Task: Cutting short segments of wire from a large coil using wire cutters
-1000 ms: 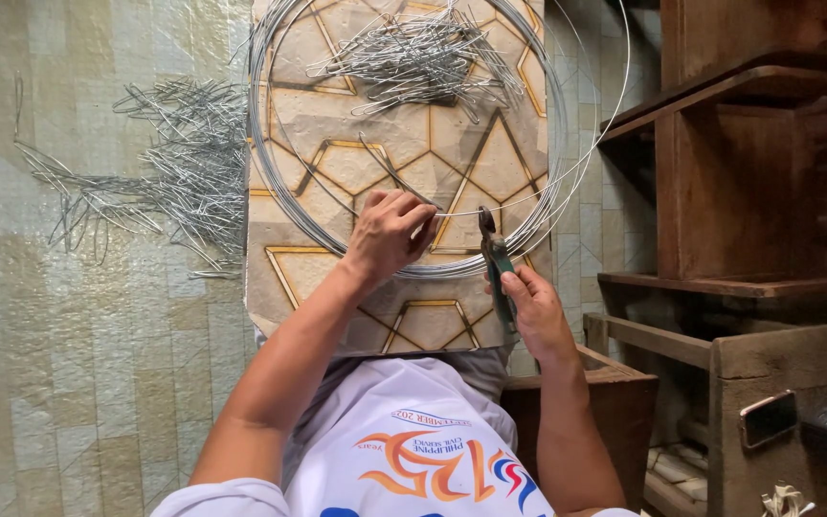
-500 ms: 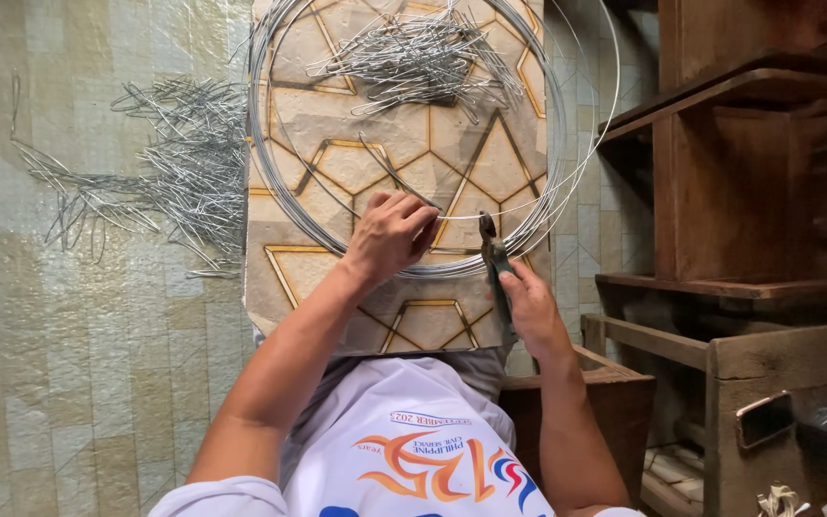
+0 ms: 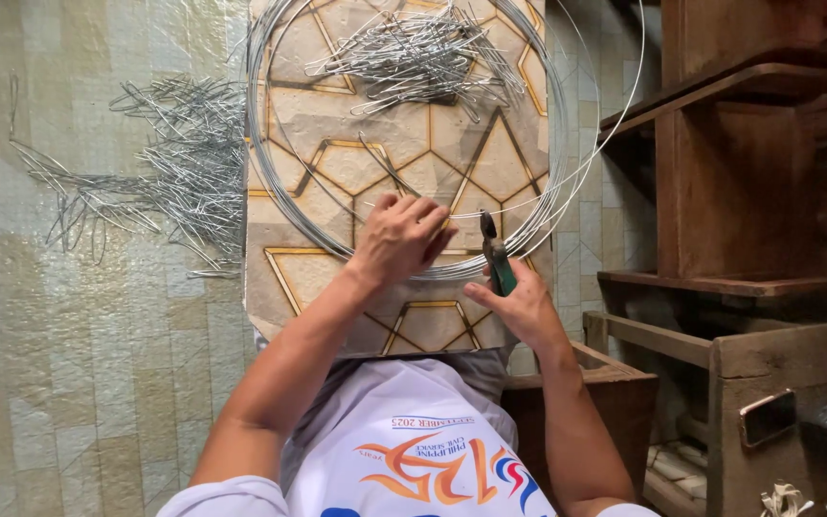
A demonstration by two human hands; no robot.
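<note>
The left hand [image 3: 402,239] presses down with curled fingers on the coil of steel wire [image 3: 284,206], gripping its strands at the coil's six o'clock edge. At three o'clock of it, the right hand [image 3: 521,306] is closed around green-handled pliers [image 3: 496,257], their jaws pointing to twelve o'clock. The coil lies on a patterned board [image 3: 308,278], with cut wire pieces [image 3: 423,57] piled at twelve o'clock.

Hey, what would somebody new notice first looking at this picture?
Probably the big coil of silver wire on the patterned board, with the left hand pressing on its near edge. Beside it, the right hand grips green-handled pliers. Heaps of bent wire pieces spread over the floor at left.
</note>
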